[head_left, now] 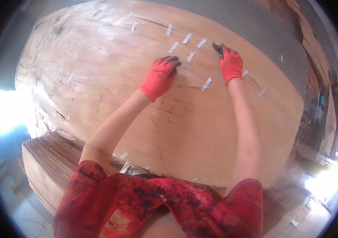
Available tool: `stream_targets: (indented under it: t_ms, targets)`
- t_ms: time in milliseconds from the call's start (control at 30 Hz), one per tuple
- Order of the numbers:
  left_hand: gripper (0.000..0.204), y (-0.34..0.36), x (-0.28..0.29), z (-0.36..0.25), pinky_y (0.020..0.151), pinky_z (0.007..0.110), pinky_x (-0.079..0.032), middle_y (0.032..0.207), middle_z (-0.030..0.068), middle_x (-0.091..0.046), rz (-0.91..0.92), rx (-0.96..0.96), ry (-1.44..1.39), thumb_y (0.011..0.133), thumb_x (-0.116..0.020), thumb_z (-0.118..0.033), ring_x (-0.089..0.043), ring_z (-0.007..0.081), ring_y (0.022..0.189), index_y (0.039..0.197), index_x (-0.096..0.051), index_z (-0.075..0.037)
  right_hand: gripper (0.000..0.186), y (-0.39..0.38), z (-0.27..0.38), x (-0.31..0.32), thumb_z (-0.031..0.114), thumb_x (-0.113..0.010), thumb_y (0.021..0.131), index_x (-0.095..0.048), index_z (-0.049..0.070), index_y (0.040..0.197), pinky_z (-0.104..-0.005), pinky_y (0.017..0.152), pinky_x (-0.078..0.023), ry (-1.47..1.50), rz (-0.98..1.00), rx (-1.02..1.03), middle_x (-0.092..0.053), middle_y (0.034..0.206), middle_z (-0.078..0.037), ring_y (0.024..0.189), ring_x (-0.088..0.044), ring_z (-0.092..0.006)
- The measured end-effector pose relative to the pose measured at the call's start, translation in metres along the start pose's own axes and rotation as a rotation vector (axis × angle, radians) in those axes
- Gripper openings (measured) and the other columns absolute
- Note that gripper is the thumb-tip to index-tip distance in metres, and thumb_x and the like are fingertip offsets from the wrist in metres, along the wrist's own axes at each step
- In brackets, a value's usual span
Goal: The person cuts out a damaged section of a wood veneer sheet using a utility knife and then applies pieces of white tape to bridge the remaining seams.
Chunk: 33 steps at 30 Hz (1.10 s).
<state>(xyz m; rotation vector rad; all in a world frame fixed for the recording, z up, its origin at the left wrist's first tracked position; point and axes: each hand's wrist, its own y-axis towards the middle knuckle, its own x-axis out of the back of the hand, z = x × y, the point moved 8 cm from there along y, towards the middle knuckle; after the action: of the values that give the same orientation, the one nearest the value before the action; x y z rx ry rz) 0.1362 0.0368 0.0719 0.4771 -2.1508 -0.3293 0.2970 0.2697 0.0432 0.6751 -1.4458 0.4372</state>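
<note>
Pale wood sheet (193, 127) fills most of the view beneath your arms; its near edge, at 6 o'clock, is partly hidden by your shirt (157, 206). White tape strips (206, 84) dot it, mainly from 11 to 2 o'clock; the farthest are faint. At 1 o'clock your gloved right hand (231, 63) has fingers clamped on a dark tool (217, 48), its shape mostly covered. Toward 12, your gloved left hand (162, 75) is palm down, fingers bunched together; cannot tell whether they pinch anything. Layered stack (58, 158) at 8 o'clock, cut across by your sleeve. Glare washes out 9 and 4 o'clock.
</note>
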Motion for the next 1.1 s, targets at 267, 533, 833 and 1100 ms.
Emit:
stream_targets:
  t_ms: [267,533,833,1100]
  targets:
    - [0.039,0.025,-0.050,-0.007,0.116,0.050,-0.030,0.140,0.0134,-0.055,0.115,-0.113,0.171,0.091,-0.060,-0.017,-0.045,0.0352,0.134,0.130,-0.059,-0.010,0.048,0.007,0.002,0.009,0.019,-0.068,0.085,-0.058,0.015,0.131,-0.0479,0.087,-0.051,-0.007,-0.028,0.077,-0.063,0.118,-0.015,0.107,-0.061,-0.0342]
    - [0.042,0.019,-0.055,0.003,0.116,0.051,-0.029,0.141,0.0137,-0.054,0.116,-0.091,0.204,0.090,-0.061,-0.020,-0.045,0.0340,0.135,0.131,-0.059,-0.011,0.035,-0.073,-0.002,-0.001,0.028,-0.059,0.097,-0.057,0.015,0.129,-0.0495,0.087,-0.054,1.879,0.040,-0.450,-0.065,0.111,-0.012,0.098,-0.064,-0.0338]
    - [0.043,0.020,-0.058,0.004,0.116,0.051,-0.029,0.141,0.0124,-0.054,0.110,-0.090,0.205,0.090,-0.061,-0.021,-0.045,0.0335,0.136,0.131,-0.059,-0.011,0.035,-0.115,0.078,0.006,0.022,-0.064,0.098,-0.054,0.012,0.130,-0.0299,0.052,-0.056,1.603,0.333,-0.628,-0.066,0.091,-0.006,0.071,-0.066,-0.0144]
    - [0.041,0.022,-0.061,0.005,0.116,0.052,-0.029,0.145,0.0102,-0.052,0.134,-0.077,0.246,0.090,-0.060,-0.022,-0.041,0.0353,0.139,0.129,-0.060,-0.011,0.048,-0.095,0.071,0.003,0.020,-0.065,0.097,-0.044,0.015,0.140,-0.0310,0.052,-0.055,1.621,0.308,-0.614,-0.070,0.097,-0.010,0.068,-0.068,-0.0165]
